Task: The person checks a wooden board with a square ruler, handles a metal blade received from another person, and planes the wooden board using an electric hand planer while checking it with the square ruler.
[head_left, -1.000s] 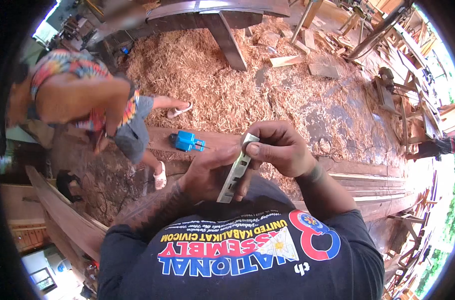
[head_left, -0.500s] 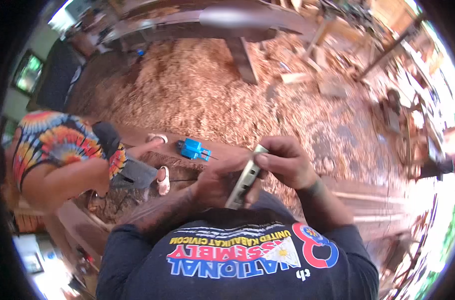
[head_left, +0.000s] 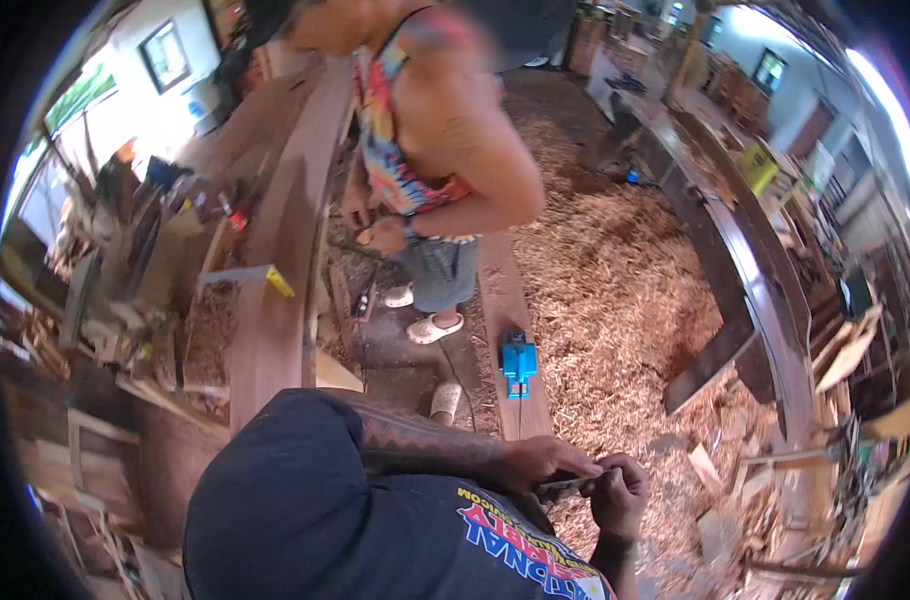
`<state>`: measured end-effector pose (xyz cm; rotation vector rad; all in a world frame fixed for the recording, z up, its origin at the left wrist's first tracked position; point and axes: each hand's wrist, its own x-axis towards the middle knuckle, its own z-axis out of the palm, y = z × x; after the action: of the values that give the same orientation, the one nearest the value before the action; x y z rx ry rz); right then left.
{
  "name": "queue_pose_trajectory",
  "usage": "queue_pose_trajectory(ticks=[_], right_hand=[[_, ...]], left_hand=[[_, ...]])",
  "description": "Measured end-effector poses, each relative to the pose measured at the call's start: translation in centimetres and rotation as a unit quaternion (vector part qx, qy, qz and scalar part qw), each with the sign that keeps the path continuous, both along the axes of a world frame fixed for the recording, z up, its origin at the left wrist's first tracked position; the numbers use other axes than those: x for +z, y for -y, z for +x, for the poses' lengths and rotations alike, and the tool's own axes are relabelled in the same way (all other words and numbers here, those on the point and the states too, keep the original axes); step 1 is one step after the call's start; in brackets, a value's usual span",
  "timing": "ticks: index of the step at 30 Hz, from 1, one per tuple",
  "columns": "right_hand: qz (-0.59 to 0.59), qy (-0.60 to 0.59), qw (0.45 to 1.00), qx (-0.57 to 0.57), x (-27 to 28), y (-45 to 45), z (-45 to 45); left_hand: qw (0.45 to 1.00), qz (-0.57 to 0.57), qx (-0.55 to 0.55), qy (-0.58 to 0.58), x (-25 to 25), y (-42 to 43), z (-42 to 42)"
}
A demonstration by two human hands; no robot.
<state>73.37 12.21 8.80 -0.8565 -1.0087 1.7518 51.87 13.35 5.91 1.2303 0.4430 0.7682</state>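
A slotted metal strip (head_left: pixel 563 484) sits between my two hands, mostly covered by the fingers. My left hand (head_left: pixel 540 462) is closed around it, fingers pointing toward the right one. Curled against its far end, my right hand (head_left: pixel 618 495) pinches with thumb and fingers. Both are in front of my dark shirt, low in the head view. Just beyond them, a blue corded power tool (head_left: pixel 518 362), much like an electric planer, rests on a long board (head_left: pixel 503 290).
A co-worker in a tie-dye top (head_left: pixel 380 150) stands ahead, hands low over a wide plank (head_left: pixel 285 220). On that plank lies a square with a yellow handle (head_left: pixel 278 281). Wood shavings (head_left: pixel 615 290) cover the floor; a long dark timber (head_left: pixel 745 260) stands at right.
My view has swung to the left, bringing the co-worker and wide plank to the centre. The strip, plainly visible before, is now largely hidden by my hands.
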Motion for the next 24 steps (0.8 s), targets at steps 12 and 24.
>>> queue_pose_trajectory(ticks=[12, 24], right_hand=[[0.029, -0.003, 0.975, 0.222, -0.1, -8.4, -12.9], [0.098, 0.114, 0.937, 0.316, 2.9, -13.2, -23.7]], left_hand=[[0.974, -0.013, 0.219, -0.056, 2.9, 0.6, -12.2], [0.938, -0.290, 0.135, 0.132, 4.0, -2.6, -22.4]])
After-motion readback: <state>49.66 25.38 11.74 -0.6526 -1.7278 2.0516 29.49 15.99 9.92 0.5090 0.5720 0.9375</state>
